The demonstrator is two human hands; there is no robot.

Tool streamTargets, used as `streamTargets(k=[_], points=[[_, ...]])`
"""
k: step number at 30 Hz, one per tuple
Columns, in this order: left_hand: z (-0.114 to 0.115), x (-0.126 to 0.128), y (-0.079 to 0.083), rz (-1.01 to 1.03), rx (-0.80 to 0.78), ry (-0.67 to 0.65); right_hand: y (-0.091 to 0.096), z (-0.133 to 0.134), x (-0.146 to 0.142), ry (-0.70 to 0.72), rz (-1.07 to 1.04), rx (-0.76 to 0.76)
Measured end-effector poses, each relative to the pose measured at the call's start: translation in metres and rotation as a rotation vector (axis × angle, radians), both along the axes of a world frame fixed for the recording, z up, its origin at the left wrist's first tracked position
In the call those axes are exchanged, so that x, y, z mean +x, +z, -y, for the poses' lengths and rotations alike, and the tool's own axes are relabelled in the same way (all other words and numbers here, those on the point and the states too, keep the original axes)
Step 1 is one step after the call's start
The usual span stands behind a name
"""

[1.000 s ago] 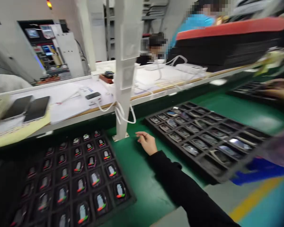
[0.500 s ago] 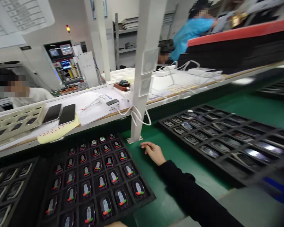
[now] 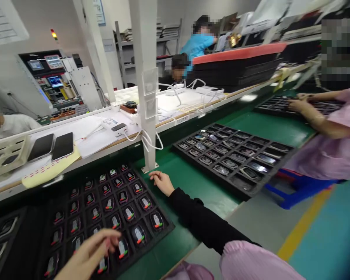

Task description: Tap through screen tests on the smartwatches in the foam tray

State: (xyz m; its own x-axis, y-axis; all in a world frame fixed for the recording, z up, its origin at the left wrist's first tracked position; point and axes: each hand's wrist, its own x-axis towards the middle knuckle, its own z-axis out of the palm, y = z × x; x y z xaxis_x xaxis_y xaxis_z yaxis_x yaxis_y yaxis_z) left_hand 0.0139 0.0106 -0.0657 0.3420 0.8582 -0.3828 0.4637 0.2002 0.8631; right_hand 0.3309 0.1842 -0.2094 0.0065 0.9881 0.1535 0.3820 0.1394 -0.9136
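Over the near part of a black foam tray [image 3: 166,229] hovers my left hand [image 3: 90,251], its fingers loosely bent and apart, with nothing seen in them. Smartwatches with lit screens, such as one watch [image 3: 156,220], fill the tray's compartments, and the hand hides a few of them. My right hand [image 3: 163,183] is by the foot of the white post [image 3: 147,116], just beyond the tray's right edge, above the green tabletop [image 3: 189,190]. Its fingers are relaxed, slightly curled and hold nothing visible.
A second black tray [image 3: 239,190] with unlit watch parts lies to the right. At far left is another black tray [image 3: 20,217]. The raised shelf carries two phones [image 3: 62,146], a power bank [image 3: 115,126] and cables. A co-worker's hands [image 3: 300,105] work over a farther tray.
My left hand has come into view over the lit watches. The view has swung right, bringing in the co-worker in pink. My right hand stays near the post's foot.
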Motion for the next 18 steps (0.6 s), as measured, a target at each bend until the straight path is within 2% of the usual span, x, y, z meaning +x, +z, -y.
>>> streamTargets(k=[3,6,12,15,18], points=[[-0.037,-0.017,0.016,-0.094,0.209,0.104,0.010,-0.006,-0.012,0.016,0.048,0.044],[-0.082,-0.033,0.015,-0.224,0.289,0.186,0.031,-0.018,-0.036,0.095,0.117,0.103],[-0.160,-0.042,-0.019,-0.357,0.378,0.251,0.083,-0.063,-0.103,0.298,0.355,0.141],[-0.192,-0.038,-0.037,-0.432,0.405,0.275,0.103,-0.083,-0.130,0.315,0.487,0.102],[-0.219,-0.034,-0.050,-0.462,0.395,0.250,0.116,-0.093,-0.149,0.274,0.597,0.042]])
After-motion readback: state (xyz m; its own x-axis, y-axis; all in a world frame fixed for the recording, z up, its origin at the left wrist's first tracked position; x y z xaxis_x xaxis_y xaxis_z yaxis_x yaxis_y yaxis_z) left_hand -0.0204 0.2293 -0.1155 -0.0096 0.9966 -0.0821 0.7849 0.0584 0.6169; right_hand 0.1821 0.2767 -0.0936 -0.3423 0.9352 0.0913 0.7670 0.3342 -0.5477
